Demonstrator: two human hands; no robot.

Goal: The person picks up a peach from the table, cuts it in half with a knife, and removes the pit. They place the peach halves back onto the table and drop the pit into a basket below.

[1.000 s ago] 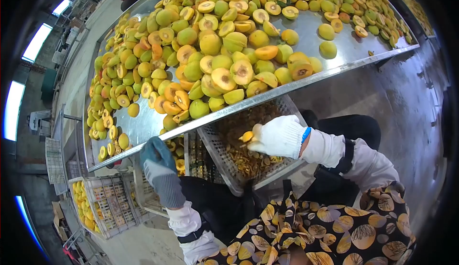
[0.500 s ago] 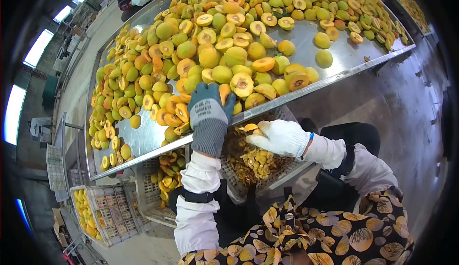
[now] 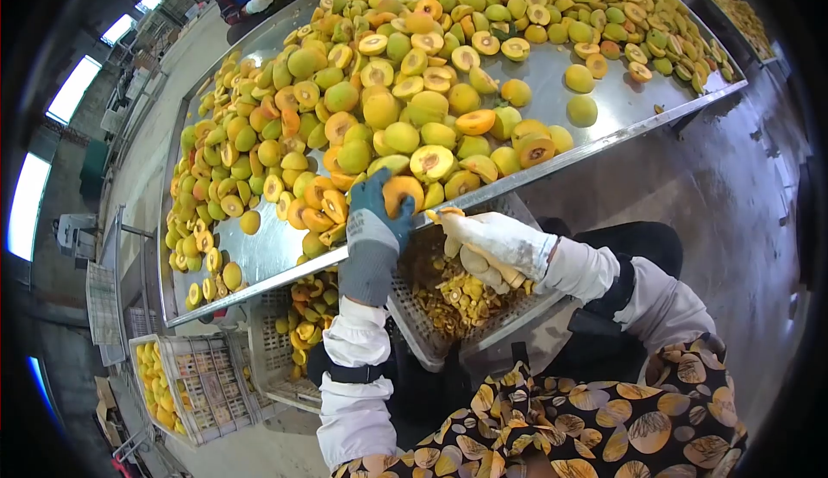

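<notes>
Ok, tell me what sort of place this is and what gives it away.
Most likely a fruit-processing workshop: a broad metal table bears a heap of whole and halved yellow fruit, and a slatted crate at the left, lower down, holds more yellow fruit.

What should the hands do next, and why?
I'd probably bring the fruit half in the left hand over to the right hand. The left hand grips it by the table edge, and the right hand is close by, above a crate with scraps.
</notes>
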